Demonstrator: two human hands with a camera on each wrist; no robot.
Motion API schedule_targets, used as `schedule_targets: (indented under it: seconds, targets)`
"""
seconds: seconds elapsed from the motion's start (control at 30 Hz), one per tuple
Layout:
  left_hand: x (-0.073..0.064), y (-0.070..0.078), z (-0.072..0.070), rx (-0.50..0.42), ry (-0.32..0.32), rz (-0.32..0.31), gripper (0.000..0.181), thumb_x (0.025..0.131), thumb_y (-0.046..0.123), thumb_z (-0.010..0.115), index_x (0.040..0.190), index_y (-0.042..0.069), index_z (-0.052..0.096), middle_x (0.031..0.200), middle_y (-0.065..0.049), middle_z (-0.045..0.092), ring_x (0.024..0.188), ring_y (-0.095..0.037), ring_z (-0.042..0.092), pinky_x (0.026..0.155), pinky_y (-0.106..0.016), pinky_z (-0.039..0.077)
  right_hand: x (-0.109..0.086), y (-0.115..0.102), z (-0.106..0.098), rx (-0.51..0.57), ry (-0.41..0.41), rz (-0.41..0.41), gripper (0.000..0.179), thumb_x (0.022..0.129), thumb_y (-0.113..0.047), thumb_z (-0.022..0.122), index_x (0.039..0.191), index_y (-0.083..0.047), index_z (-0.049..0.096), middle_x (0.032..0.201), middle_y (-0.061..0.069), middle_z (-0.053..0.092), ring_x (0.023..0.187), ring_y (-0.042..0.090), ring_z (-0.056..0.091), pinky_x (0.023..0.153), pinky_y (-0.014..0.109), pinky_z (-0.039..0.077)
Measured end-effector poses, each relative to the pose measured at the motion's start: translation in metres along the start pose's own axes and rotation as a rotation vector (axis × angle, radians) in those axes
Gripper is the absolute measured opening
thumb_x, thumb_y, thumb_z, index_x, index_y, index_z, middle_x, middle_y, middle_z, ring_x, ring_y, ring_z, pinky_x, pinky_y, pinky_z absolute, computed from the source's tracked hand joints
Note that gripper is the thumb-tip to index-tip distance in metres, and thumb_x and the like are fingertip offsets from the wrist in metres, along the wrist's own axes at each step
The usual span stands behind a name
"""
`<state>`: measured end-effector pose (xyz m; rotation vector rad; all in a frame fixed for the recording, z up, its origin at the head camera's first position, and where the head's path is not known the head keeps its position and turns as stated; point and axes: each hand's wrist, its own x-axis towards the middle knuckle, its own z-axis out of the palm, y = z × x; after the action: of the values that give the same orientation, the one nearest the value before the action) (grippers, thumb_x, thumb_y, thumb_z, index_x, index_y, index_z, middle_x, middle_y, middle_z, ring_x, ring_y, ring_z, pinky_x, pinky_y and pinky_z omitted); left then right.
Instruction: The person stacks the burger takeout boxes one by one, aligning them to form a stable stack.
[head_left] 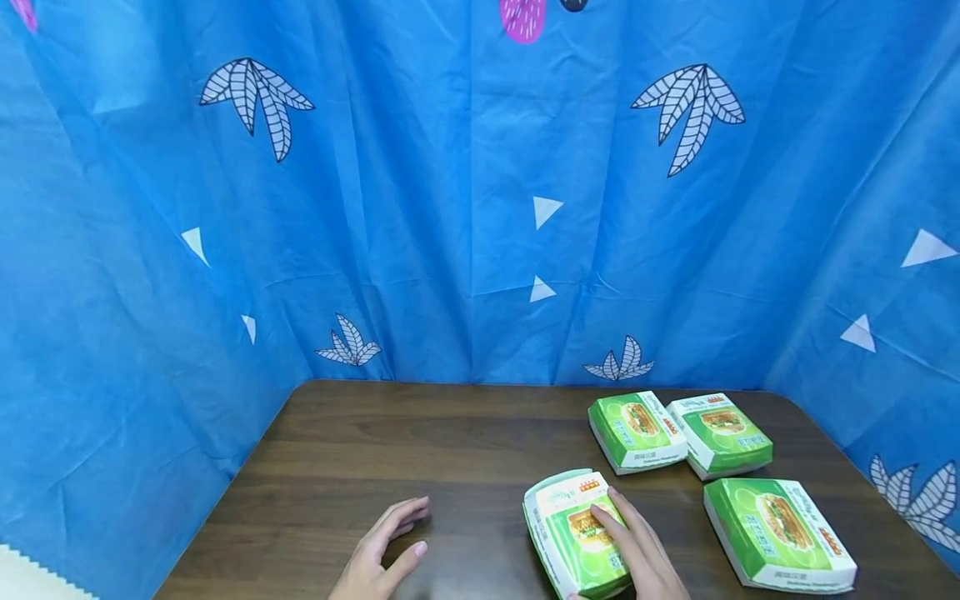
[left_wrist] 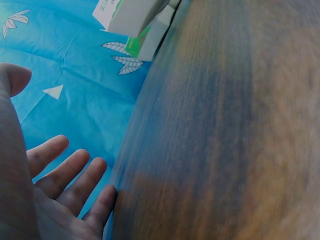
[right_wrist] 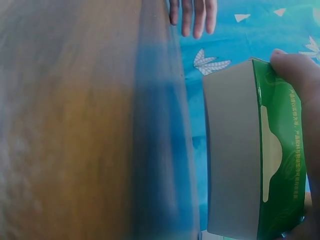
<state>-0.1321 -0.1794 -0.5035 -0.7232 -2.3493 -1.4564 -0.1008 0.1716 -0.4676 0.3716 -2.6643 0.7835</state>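
In the head view my right hand (head_left: pixel 641 550) holds a green-and-white hamburger box (head_left: pixel 585 533) with a burger picture on its lid. The right wrist view shows the thumb on one edge of that hamburger box (right_wrist: pixel 280 150) and fingertips at the opposite side. Its pale underside faces the tabletop, with a gap showing between them, so it appears lifted. To the left, my left hand (head_left: pixel 382 550) hovers over the table, holding nothing. Its fingers (left_wrist: pixel 75 175) are spread and relaxed in the left wrist view, with the thumb apart from them.
Three similar boxes lie on the right of the table: one at back centre-right (head_left: pixel 637 433), one beside it (head_left: pixel 720 433), and one nearer the front (head_left: pixel 780 533). The dark wooden table (head_left: pixel 420 425) is enclosed by a blue patterned curtain (head_left: pixel 420 208).
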Motion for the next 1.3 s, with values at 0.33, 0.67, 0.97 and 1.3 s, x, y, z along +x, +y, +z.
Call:
schedule_targets:
  seconds: [0.33, 0.67, 0.97, 1.3]
  targets:
    - [0.004, -0.002, -0.002, 0.023, 0.002, 0.057, 0.046, 0.090, 0.002, 0.061, 0.134, -0.002, 0.049, 0.128, -0.017, 0.057, 0.116, -0.021, 0.058, 0.095, -0.026, 0.048, 0.005, -0.007, 0.003, 0.013, 0.036, -0.001, 0.094, 0.060, -0.071, 0.077, 0.141, -0.037, 0.043, 0.154, -0.006, 0.031, 0.132, 0.019, 0.036, 0.089, 0.052, 0.044]
    - [0.003, -0.003, -0.005, 0.030, 0.003, 0.134, 0.046, 0.090, 0.000, 0.061, 0.134, -0.004, 0.048, 0.127, -0.019, 0.056, 0.116, -0.021, 0.058, 0.096, -0.021, 0.046, 0.014, -0.015, 0.004, 0.001, -0.011, -0.002, 0.095, 0.058, -0.077, 0.073, 0.141, -0.041, 0.043, 0.154, -0.012, 0.029, 0.134, 0.014, 0.034, 0.092, 0.050, 0.046]
    - [0.003, -0.001, -0.005, 0.030, -0.007, 0.123, 0.046, 0.090, 0.000, 0.060, 0.134, -0.005, 0.047, 0.127, -0.020, 0.056, 0.116, -0.021, 0.058, 0.097, -0.021, 0.045, 0.016, -0.017, 0.005, 0.008, -0.035, -0.039, 0.095, 0.060, -0.076, 0.073, 0.142, -0.042, 0.040, 0.154, -0.011, 0.029, 0.134, 0.012, 0.035, 0.091, 0.048, 0.047]
    - [0.001, 0.002, -0.002, 0.030, 0.003, 0.058, 0.045, 0.091, 0.004, 0.061, 0.134, -0.002, 0.049, 0.129, -0.017, 0.057, 0.116, -0.023, 0.059, 0.096, -0.025, 0.047, 0.018, -0.019, 0.009, 0.021, -0.068, -0.076, 0.094, 0.061, -0.075, 0.073, 0.143, -0.041, 0.039, 0.156, -0.011, 0.028, 0.134, 0.007, 0.032, 0.089, 0.045, 0.048]
